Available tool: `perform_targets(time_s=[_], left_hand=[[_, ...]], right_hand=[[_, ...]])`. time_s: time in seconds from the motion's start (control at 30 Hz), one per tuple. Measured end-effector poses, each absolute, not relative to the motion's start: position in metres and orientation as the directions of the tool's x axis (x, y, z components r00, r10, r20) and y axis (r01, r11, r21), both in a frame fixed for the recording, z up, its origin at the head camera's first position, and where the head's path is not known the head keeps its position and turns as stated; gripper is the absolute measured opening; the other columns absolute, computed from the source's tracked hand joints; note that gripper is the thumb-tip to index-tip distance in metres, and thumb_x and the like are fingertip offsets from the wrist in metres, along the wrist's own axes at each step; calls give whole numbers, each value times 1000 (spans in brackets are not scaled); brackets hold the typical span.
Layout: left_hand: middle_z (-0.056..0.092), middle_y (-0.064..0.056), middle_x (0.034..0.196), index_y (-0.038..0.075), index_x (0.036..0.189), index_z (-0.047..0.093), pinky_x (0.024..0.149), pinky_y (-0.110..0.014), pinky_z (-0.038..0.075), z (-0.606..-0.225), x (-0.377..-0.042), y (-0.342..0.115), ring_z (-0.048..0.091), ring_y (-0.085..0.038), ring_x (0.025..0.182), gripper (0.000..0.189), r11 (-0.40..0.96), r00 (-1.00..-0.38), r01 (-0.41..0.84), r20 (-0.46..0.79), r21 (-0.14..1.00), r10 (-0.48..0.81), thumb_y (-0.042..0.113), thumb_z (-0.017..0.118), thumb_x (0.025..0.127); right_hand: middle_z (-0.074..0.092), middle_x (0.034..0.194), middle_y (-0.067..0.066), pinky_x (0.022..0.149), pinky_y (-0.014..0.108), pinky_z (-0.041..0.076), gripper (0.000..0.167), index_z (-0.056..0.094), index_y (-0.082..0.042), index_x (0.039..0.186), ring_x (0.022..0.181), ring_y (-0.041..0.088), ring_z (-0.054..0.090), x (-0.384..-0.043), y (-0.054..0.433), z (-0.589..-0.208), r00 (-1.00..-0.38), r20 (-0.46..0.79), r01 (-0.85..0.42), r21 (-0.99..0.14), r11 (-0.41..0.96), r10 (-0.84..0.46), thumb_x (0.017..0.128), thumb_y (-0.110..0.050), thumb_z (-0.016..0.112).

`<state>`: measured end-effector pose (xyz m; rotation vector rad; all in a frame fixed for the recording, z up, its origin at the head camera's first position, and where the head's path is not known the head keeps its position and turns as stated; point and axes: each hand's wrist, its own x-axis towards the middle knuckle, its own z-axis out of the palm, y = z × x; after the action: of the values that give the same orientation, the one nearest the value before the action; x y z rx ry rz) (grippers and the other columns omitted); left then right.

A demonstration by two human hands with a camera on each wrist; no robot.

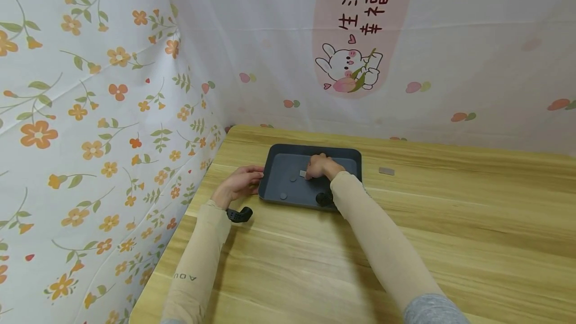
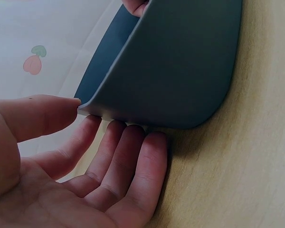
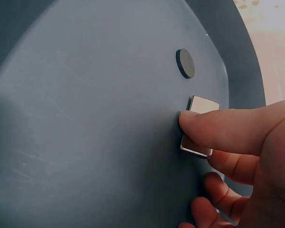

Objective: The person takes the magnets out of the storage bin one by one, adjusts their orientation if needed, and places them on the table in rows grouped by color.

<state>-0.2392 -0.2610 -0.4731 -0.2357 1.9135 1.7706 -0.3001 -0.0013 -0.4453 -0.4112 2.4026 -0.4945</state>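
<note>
Head view: the dark grey tray (image 1: 290, 161) sits on the wooden table (image 1: 292, 254), and I watch both of the person's hands working at it. The left hand (image 1: 243, 182) is at the tray's left end, holding on to the rim. The right hand (image 1: 318, 166) reaches inside the tray, gripping a small flat rectangular piece (image 1: 303, 173) just above the tray's floor or touching it; I can't tell which. Two round discs lie in the tray, one disc (image 1: 293, 179) near the piece and the second disc (image 1: 283, 196) closer to the tray's front edge. Just beyond the tray's right end, a similar plate (image 1: 386, 171) lies on the wood. Behind the tray hangs a printed cloth (image 1: 261, 54) with a cartoon rabbit (image 1: 348, 69).

Left wrist view: the thumb tip meets the tray's rim, while the other fingertips rest against the outside of its wall.

Right wrist view: thumb and forefinger pinch the shiny rectangular piece inside the tray. One disc stands out beside it, just apart, towards the tray's wall.
</note>
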Motion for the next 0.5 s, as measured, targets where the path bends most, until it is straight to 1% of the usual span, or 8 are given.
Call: perform_targets(time_s=[0.17,0.3,0.33,0.37,0.43,0.5], left_hand=[[57,-12,118,-3,143,36,75,-27,51,-473,-239,-262,59,-13,93,43,151,-853,-443,-467,884,231,10,43,103],[57,-13,118,-3,143,37,75,-28,51,-473,-239,-261,59,-14,94,42,145,-853,-445,-467,884,231,10,42,103],[57,-13,118,-3,143,37,75,-28,51,-473,-239,-261,59,-14,94,42,142,-853,-446,-467,884,232,9,42,103],[57,-13,117,-3,143,37,75,-28,51,-473,-239,-261,59,-14,94,42,141,-853,-446,-467,884,232,9,42,103],[57,-12,117,-3,143,37,75,-28,52,-473,-239,-260,60,-14,94,42,138,-852,-447,-468,884,234,9,42,103],[57,-11,116,-3,143,37,75,-28,52,-473,-239,-260,60,-14,94,42,129,-851,-450,-468,884,237,9,42,103]], right_hand=[[29,149,24,105,49,34,28,64,-7,114,136,42,29,-300,-1,-447,-741,-543,-132,-458,879,-395,98,-28,56],[31,148,23,105,49,34,31,63,-7,120,136,42,28,-299,-1,-449,-741,-537,-146,-458,877,-404,98,-28,55],[31,148,23,105,49,34,30,63,-7,118,135,42,29,-299,-1,-449,-741,-534,-148,-460,875,-406,98,-28,55],[32,147,23,104,48,34,27,64,-8,115,134,42,30,-298,-1,-450,-742,-531,-150,-463,874,-409,99,-28,55],[33,145,23,98,46,34,20,63,-10,98,129,40,32,-298,-1,-450,-744,-527,-149,-469,870,-411,99,-27,54],[35,142,23,90,43,32,24,56,-13,79,121,37,34,-297,0,-450,-747,-521,-144,-480,865,-413,99,-27,53]])
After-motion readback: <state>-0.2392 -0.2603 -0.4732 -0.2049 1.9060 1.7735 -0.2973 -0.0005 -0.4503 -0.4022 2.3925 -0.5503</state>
